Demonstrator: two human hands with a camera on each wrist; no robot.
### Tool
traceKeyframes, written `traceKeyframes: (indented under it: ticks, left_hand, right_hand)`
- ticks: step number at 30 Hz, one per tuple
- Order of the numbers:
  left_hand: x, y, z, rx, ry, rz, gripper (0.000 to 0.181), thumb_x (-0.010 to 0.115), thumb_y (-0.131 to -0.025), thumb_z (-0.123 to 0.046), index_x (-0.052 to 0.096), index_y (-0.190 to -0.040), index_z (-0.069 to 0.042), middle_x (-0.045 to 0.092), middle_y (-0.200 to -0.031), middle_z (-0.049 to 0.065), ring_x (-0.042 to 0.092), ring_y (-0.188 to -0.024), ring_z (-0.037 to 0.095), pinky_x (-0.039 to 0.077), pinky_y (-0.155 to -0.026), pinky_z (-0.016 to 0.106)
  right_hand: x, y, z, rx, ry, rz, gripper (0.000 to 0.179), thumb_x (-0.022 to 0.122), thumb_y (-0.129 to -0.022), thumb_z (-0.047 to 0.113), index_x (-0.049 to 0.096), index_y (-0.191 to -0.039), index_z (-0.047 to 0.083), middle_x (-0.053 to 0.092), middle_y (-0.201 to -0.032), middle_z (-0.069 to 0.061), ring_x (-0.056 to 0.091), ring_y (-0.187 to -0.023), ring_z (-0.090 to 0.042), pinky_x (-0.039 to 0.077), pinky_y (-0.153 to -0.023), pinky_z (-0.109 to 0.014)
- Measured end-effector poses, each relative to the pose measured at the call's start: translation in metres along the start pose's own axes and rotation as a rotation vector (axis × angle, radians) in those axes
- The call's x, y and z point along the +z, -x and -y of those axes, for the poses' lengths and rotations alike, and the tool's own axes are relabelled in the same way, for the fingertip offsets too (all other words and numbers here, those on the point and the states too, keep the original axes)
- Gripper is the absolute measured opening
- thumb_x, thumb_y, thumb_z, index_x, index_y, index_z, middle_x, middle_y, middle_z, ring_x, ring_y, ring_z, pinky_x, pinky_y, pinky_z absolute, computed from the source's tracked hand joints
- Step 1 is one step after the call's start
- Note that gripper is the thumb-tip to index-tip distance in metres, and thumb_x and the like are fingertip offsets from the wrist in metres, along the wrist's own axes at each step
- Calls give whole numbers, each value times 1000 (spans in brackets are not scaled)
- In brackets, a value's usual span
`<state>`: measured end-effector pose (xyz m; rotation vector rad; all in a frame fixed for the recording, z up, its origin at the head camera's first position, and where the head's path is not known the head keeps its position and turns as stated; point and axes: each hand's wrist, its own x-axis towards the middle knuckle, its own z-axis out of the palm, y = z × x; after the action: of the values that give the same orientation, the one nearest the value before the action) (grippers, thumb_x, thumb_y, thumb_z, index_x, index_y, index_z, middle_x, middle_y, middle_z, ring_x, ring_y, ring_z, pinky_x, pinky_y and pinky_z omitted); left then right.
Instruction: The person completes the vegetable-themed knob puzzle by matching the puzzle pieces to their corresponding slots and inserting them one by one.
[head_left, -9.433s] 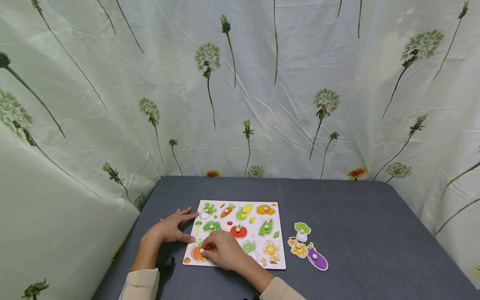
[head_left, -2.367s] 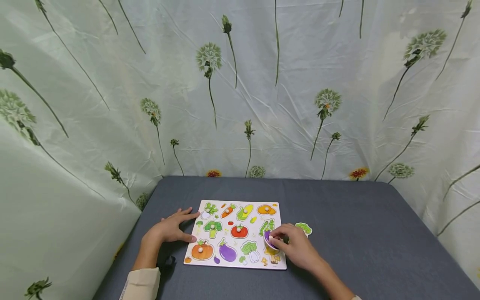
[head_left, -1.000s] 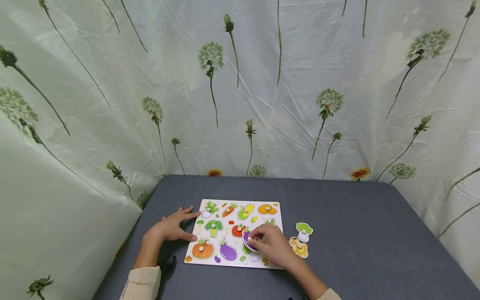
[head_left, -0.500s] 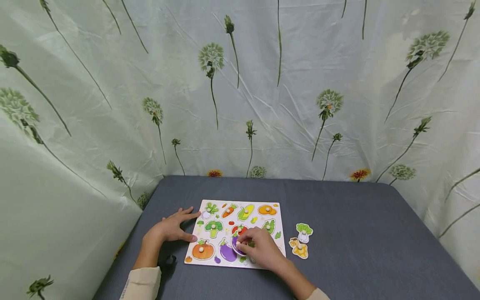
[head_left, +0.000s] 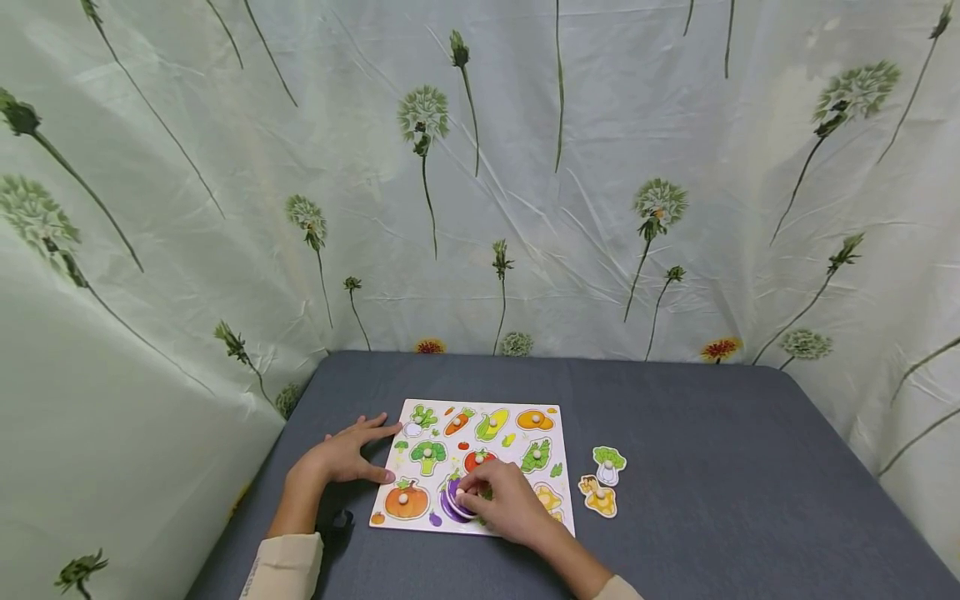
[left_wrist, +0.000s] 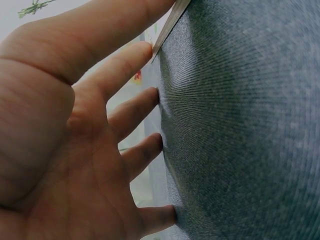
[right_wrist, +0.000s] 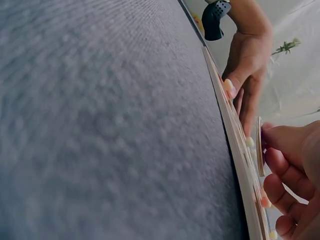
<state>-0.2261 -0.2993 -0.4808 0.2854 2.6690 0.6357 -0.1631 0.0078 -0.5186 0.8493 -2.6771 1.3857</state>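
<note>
My right hand (head_left: 507, 500) pinches the small knob of a purple eggplant puzzle piece (head_left: 451, 505), held over the eggplant picture on the white vegetable puzzle board (head_left: 517, 407). In the right wrist view the piece (right_wrist: 260, 147) is seen edge-on, a little apart from the board (right_wrist: 235, 145). My left hand (head_left: 339, 456) lies at the board's left edge with fingers spread, thumb and index finger touching it. In the left wrist view the left hand (left_wrist: 90, 130) has straight fingers, their tips on the dark cloth. The right fingers hide part of the board's lower middle.
A bok choy piece (head_left: 608, 465) and a yellow mushroom piece (head_left: 597, 497) lie on the dark grey table (head_left: 712, 467), right of the board. Seated knobbed pieces include a pumpkin (head_left: 406, 500) and a broccoli (head_left: 428, 457). A flowered curtain (head_left: 570, 208) hangs behind the table.
My right hand first took its fingers from the pumpkin, then picked up the eggplant piece from the table's right and carried it left over the board to the eggplant picture. My left hand stayed put.
</note>
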Motion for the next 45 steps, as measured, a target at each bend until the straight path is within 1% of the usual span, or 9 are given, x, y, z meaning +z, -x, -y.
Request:
traceKeyframes:
  ticks: [5, 9, 12, 21, 28, 34, 39, 45]
  left_hand:
    - [0, 1, -1, -1, -3, -8, 95, 91, -74, -45, 47, -156, -25, 29, -169, 18, 13, -156, 52, 3, -109, 87]
    - [1, 1, 0, -7, -5, -10, 96, 91, -74, -46, 47, -156, -25, 29, -169, 17, 13, -156, 52, 3, -110, 87]
    - [1, -1, 1, -10, -6, -10, 96, 91, -73, -47, 47, -156, -25, 29, -169, 17, 13, -156, 52, 4, -110, 87]
    - [1, -1, -1, -1, -9, -14, 95, 91, -74, -46, 48, -156, -26, 29, -168, 18, 14, -156, 52, 5, -110, 87]
    - [1, -2, 2, -5, -8, -7, 97, 91, -74, -48, 46, -157, -25, 28, -169, 17, 13, -156, 51, 4, -110, 86]
    - [2, -3, 4, 3, -6, -10, 97, 91, -73, -48, 47, -157, -25, 28, -169, 17, 14, -156, 52, 4, -110, 87]
    - [2, -2, 3, -3, -19, -11, 96, 90, -74, -48, 46, -157, -26, 29, -169, 17, 15, -156, 52, 5, -109, 88]
    - [0, 2, -3, -1, -49, -26, 94, 89, -74, -47, 48, -155, -26, 32, -167, 18, 20, -154, 53, 12, -111, 86]
  right_hand:
    - [6, -2, 2, 17, -65, 14, 3, 79, -91, 14, 80, -93, 12, 67, -82, 12, 57, -76, 6, 51, -71, -16]
    - [11, -5, 3, 36, -95, 22, 4, 79, -91, 14, 79, -92, 10, 67, -81, 12, 57, -74, 6, 51, -70, -15]
    - [13, -7, 5, 53, -96, 32, 5, 79, -91, 15, 79, -90, 10, 66, -78, 13, 56, -72, 7, 49, -69, -15]
    - [14, -7, 8, 78, -59, 34, 4, 79, -89, 12, 78, -85, 13, 64, -71, 14, 54, -66, 7, 47, -63, -14]
    - [15, -6, 9, 89, -34, 33, 4, 80, -89, 15, 80, -87, 11, 62, -70, 15, 46, -58, 5, 36, -53, -13]
    - [16, -6, 10, 90, -8, 34, 6, 80, -89, 17, 80, -88, 11, 60, -69, 16, 45, -59, 4, 35, -54, -13]
    - [16, -5, 10, 82, 5, 41, 5, 79, -89, 16, 80, -89, 11, 60, -69, 16, 45, -60, 5, 35, -55, -13]
    - [15, -5, 11, 64, 47, 48, 5, 78, -91, 18, 79, -90, 13, 58, -70, 17, 45, -61, 5, 35, -57, -13]
